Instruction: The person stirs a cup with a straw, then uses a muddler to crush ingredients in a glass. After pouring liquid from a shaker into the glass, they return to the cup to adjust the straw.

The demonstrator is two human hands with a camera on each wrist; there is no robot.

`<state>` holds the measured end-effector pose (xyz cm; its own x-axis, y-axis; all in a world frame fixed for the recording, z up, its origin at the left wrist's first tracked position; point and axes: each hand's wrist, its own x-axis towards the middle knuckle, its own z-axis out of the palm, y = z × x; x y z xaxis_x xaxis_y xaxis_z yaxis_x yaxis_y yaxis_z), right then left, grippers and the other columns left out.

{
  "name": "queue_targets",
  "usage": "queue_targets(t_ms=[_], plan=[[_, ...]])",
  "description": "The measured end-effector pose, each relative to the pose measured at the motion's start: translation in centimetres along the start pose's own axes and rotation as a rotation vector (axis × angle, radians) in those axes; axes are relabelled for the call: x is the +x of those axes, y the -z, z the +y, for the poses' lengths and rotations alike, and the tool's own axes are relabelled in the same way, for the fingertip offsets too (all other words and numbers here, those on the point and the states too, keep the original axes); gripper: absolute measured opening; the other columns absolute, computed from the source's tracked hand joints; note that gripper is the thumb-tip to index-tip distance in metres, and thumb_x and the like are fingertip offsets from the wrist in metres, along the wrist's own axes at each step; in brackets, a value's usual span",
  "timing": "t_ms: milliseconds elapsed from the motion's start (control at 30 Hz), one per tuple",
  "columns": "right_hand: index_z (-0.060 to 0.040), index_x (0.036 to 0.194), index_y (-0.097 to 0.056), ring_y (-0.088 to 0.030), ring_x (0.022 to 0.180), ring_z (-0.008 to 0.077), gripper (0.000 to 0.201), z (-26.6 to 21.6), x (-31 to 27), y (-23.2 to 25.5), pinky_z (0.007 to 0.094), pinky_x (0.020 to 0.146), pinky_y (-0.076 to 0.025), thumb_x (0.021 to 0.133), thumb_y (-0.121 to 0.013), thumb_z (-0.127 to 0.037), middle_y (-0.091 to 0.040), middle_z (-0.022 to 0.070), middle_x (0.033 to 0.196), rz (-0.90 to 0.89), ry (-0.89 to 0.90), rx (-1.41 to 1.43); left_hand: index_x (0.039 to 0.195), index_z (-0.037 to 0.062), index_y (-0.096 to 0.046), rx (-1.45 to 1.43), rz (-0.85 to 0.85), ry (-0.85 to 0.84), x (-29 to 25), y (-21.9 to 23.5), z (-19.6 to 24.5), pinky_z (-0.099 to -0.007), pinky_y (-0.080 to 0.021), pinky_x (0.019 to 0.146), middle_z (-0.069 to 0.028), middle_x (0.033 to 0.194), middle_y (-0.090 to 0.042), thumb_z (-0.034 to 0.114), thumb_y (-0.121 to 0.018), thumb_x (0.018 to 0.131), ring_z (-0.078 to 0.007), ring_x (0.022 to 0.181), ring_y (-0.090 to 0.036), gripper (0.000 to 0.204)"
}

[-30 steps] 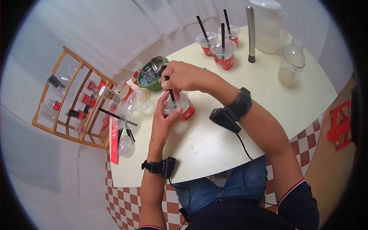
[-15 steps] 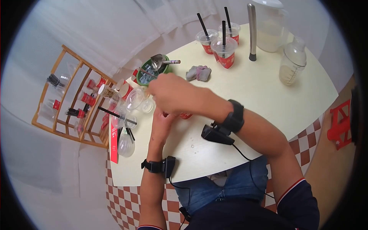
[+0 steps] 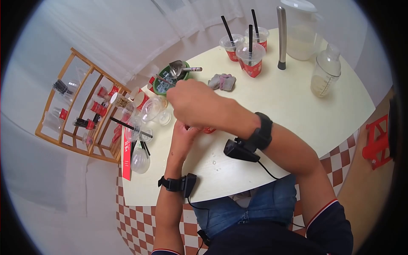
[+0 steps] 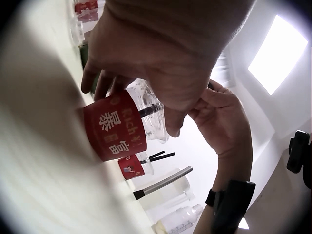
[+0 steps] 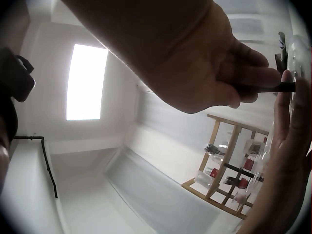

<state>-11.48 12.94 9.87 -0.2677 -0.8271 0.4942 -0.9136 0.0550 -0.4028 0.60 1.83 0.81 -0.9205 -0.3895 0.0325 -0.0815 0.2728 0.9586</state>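
My left hand (image 3: 182,135) grips a clear plastic cup with a red printed band (image 4: 117,126), fingers and thumb round its upper part. The cup stands on the table, mostly hidden by my hands in the head view. Over its top, my right hand (image 3: 193,102) pinches a black straw (image 5: 282,88) between curled fingers. The straw's lower part shows inside the clear cup in the left wrist view. In the right wrist view the straw points from my right hand (image 5: 214,73) toward the cup top beside the left fingers.
Three cups with straws (image 3: 250,59) stand at the back, near a metal muddler (image 3: 281,38), a pitcher (image 3: 301,36) and a shaker (image 3: 326,72). A green bowl (image 3: 160,87) with a scoop, a cloth (image 3: 222,81), lids (image 3: 140,160) and a wooden rack (image 3: 63,144) are around.
My right hand has come down and turned over the cup, now covering it and the straw in the head view. The left hand keeps its hold on the cup.
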Motion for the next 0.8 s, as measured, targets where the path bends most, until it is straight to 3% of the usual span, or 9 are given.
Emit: queue_targets(t_ms=[33, 133, 267, 367, 567, 733, 800], plan=[[0.0039, 0.090, -0.071, -0.074, 0.088, 0.0405, 0.018, -0.7, -0.2, 0.4, 0.0471, 0.075, -0.059, 0.079, -0.063, -0.008, -0.073, 0.0260, 0.086, -0.074, -0.027, -0.015, 0.150, 0.0025, -0.046, 0.002, 0.004, 0.002, 0.0, 0.1, -0.1, -0.0343, -0.046, 0.107, -0.0116, 0.140, -0.060, 0.036, -0.084, 0.088, -0.0214, 0.128, -0.059, 0.080], [0.0053, 0.079, -0.069, -0.070, 0.073, 0.0365, 0.019, 2.0, 0.7, -1.2, 0.0453, 0.063, -0.054, 0.084, -0.066, -0.012, -0.069, 0.0236, 0.079, 0.066, 0.051, 0.104, 0.151, 0.0028, -0.046, -0.036, 0.036, -0.078, 0.0, -0.2, 0.1, -0.0343, -0.046, 0.107, -0.0116, 0.139, -0.061, 0.037, -0.083, 0.088, -0.0212, 0.128, -0.058, 0.080], [0.0024, 0.084, -0.071, -0.065, 0.069, 0.0385, 0.018, 4.0, 0.8, 1.5, 0.0449, 0.066, -0.053, 0.083, -0.070, -0.015, -0.068, 0.0206, 0.077, -0.179, -0.300, 0.538, 0.151, 0.0022, -0.045, -0.043, 0.100, -0.117, 0.1, -0.8, 0.4, -0.0356, -0.046, 0.107, -0.0114, 0.137, -0.063, 0.039, -0.082, 0.089, -0.0212, 0.127, -0.059, 0.082], [0.0018, 0.083, -0.071, -0.065, 0.072, 0.0400, 0.014, 4.1, 0.5, -0.3, 0.0472, 0.069, -0.054, 0.083, -0.068, -0.012, -0.068, 0.0231, 0.081, 0.175, 0.076, 0.176, 0.150, 0.0018, -0.046, 0.013, 0.077, -0.117, 0.2, -0.9, 0.2, -0.0361, -0.046, 0.107, -0.0118, 0.136, -0.063, 0.038, -0.082, 0.089, -0.0216, 0.127, -0.059, 0.081], [0.0019, 0.089, -0.073, -0.072, 0.083, 0.0403, 0.017, -1.0, -0.7, 1.3, 0.0495, 0.075, -0.057, 0.077, -0.063, -0.006, -0.070, 0.0242, 0.084, -0.066, 0.060, 0.013, 0.142, 0.0025, -0.053, 0.021, 0.019, -0.043, -0.2, 0.0, 0.0, -0.0346, -0.046, 0.103, -0.0108, 0.134, -0.065, 0.034, -0.081, 0.089, -0.0214, 0.121, -0.062, 0.067], [0.0006, 0.086, -0.073, -0.071, 0.083, 0.0393, 0.015, -0.8, -0.7, 2.2, 0.0489, 0.076, -0.056, 0.076, -0.064, -0.006, -0.070, 0.0229, 0.082, -0.008, 0.081, 0.097, 0.139, 0.0032, -0.054, 0.060, 0.058, -0.054, 0.3, 0.2, -0.7, -0.0349, -0.047, 0.102, -0.0089, 0.133, -0.066, 0.033, -0.081, 0.089, -0.0195, 0.117, -0.062, 0.065], [0.0002, 0.084, -0.071, -0.070, 0.079, 0.0401, 0.012, -0.7, -0.7, 2.2, 0.0493, 0.074, -0.055, 0.078, -0.065, -0.007, -0.069, 0.0224, 0.080, 0.032, 0.111, 0.105, 0.130, 0.0014, -0.062, 0.053, 0.098, -0.067, -0.1, -0.3, -0.2, -0.0346, -0.045, 0.102, -0.0083, 0.128, -0.067, 0.030, -0.079, 0.089, -0.0189, 0.118, -0.061, 0.052]])
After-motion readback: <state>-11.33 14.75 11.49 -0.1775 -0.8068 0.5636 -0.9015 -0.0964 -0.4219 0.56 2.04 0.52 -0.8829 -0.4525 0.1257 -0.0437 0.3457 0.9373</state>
